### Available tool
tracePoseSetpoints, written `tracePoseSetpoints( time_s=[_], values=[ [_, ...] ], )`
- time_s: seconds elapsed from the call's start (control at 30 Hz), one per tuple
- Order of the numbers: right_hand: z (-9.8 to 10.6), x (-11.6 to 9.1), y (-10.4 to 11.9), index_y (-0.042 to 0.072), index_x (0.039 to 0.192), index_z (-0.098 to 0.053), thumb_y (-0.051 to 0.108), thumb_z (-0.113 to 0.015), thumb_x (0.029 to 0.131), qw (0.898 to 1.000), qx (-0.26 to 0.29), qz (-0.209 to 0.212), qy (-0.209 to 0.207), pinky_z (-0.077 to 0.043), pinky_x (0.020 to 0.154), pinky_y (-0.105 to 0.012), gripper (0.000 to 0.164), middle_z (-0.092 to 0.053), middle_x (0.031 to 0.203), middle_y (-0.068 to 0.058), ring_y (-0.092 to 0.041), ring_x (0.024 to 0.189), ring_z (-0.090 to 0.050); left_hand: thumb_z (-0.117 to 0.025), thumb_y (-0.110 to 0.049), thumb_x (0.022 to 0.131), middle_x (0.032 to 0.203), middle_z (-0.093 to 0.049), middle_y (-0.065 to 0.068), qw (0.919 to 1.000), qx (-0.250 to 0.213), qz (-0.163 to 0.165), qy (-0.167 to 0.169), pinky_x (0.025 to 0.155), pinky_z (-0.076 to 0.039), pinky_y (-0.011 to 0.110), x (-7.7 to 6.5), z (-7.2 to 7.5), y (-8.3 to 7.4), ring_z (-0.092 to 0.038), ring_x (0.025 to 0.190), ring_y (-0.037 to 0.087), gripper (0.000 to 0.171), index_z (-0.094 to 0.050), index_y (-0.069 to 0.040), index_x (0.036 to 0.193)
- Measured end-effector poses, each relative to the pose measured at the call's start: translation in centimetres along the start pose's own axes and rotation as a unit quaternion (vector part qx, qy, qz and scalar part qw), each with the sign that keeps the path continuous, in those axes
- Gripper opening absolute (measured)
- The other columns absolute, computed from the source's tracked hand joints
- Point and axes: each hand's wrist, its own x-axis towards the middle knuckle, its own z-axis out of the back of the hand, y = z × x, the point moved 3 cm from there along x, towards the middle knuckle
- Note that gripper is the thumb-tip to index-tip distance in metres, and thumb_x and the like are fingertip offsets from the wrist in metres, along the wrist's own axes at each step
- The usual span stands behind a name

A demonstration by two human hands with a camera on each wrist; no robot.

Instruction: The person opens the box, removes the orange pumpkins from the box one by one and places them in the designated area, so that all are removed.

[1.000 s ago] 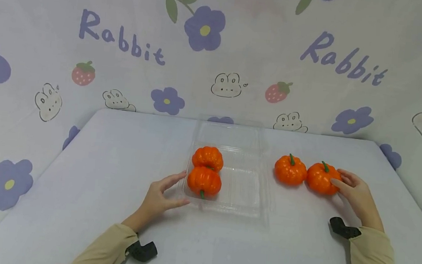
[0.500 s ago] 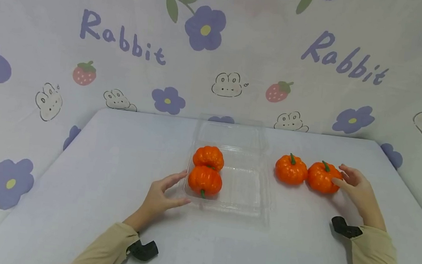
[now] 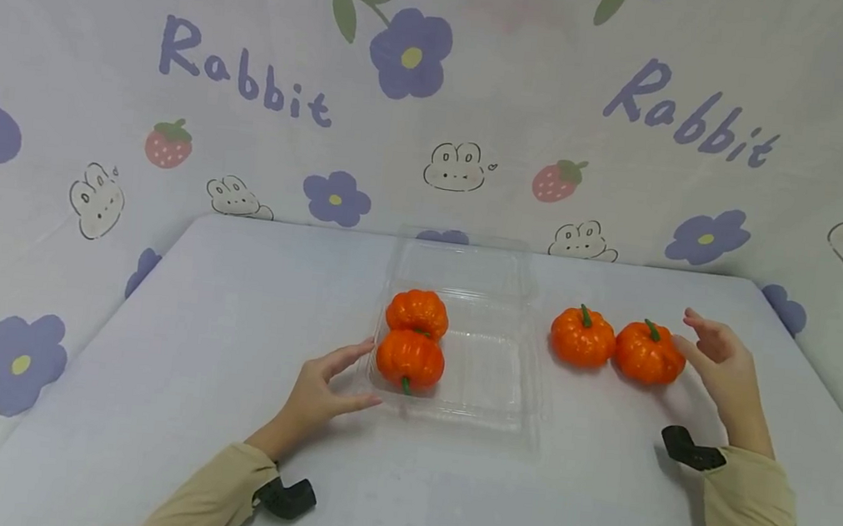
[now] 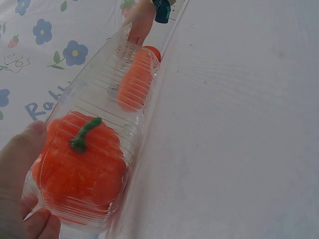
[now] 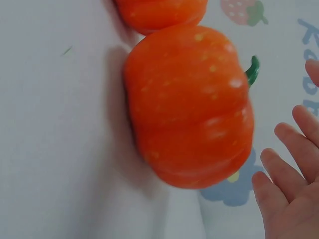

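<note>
Two small orange pumpkins, a rear one [image 3: 417, 313] and a front one [image 3: 409, 360], lie along the left side of a clear plastic clamshell box [image 3: 482, 377] with its lid raised at the back. My left hand [image 3: 315, 396] rests at the box's front left corner, fingers and thumb spread along its wall. On the table right of the box, a third pumpkin [image 3: 582, 337] stands stem up, touching a fourth pumpkin [image 3: 649, 352]. Just right of that one, my right hand [image 3: 724, 373] holds nothing; in the right wrist view its spread fingers are apart from the pumpkin [image 5: 189, 109].
The table [image 3: 468, 509] has a white cover. Behind it hangs a white cloth [image 3: 528, 80] printed with flowers, strawberries and rabbits. Bare tabletop lies in front of the box, and the box's right half [image 3: 484, 364] holds no pumpkin.
My right hand has drawn away from the rightmost pumpkin, slightly up and to the right, and its fingers have spread. The left hand, the box and the pumpkins have stayed put.
</note>
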Motion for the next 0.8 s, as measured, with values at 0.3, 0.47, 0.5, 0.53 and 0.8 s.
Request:
tracePoseSetpoints(
  time_s=[0.3, 0.47, 0.5, 0.53, 0.8],
  values=[
    [-0.4, -0.1, 5.7, -0.001, 0.117, -0.055, -0.003, -0.066, 0.078, 0.985, 0.111, 0.119, -0.059, -0.032, 0.095, -0.02, 0.041, -0.049, 0.128, -0.009, -0.019, 0.119, -0.043, -0.077, 0.006, 0.063, 0.119, -0.05, 0.025, 0.9997, -0.005, -0.022, -0.003, 0.095, -0.035, 0.044, 0.3, -0.1, 0.2, -0.045, 0.113, 0.035, 0.054, -0.054, 0.012, 0.112],
    [-1.9, -1.7, 12.3, 0.001, 0.126, -0.051, -0.013, -0.063, 0.076, 0.975, 0.163, 0.152, -0.02, -0.022, 0.102, -0.025, 0.053, -0.04, 0.136, -0.009, -0.019, 0.127, -0.029, -0.077, 0.007, 0.063, 0.119, -0.05, 0.026, 0.9997, -0.012, -0.02, -0.005, 0.095, -0.035, 0.042, 0.2, 0.0, 0.3, -0.045, 0.113, 0.036, 0.053, -0.054, 0.013, 0.111],
    [-2.1, -2.0, 13.3, 0.003, 0.128, -0.048, -0.015, -0.061, 0.076, 0.978, 0.14, 0.154, -0.012, -0.02, 0.103, -0.026, 0.057, -0.037, 0.138, -0.009, -0.019, 0.129, -0.025, -0.077, 0.007, 0.063, 0.118, -0.05, 0.026, 0.9997, -0.012, -0.021, -0.005, 0.095, -0.035, 0.042, 0.2, 0.0, 0.3, -0.046, 0.113, 0.035, 0.053, -0.054, 0.013, 0.111],
    [-2.4, -2.0, 13.8, 0.002, 0.129, -0.046, -0.018, -0.06, 0.075, 0.976, 0.147, 0.16, -0.002, -0.018, 0.103, -0.026, 0.06, -0.035, 0.139, -0.009, -0.019, 0.13, -0.023, -0.077, 0.007, 0.063, 0.118, -0.05, 0.026, 0.9997, -0.012, -0.021, -0.006, 0.095, -0.035, 0.041, 0.2, 0.0, 0.2, -0.046, 0.113, 0.036, 0.054, -0.054, 0.013, 0.111],
    [-4.4, -2.6, 15.5, -0.001, 0.131, -0.042, -0.024, -0.058, 0.072, 0.972, 0.116, 0.199, 0.048, -0.021, 0.103, -0.025, 0.065, -0.032, 0.14, -0.012, -0.02, 0.131, -0.021, -0.077, 0.008, 0.063, 0.118, -0.05, 0.027, 0.9996, -0.011, -0.026, -0.005, 0.095, -0.035, 0.042, 0.1, 0.1, 0.1, -0.045, 0.113, 0.036, 0.055, -0.053, 0.014, 0.112]
  ],
)
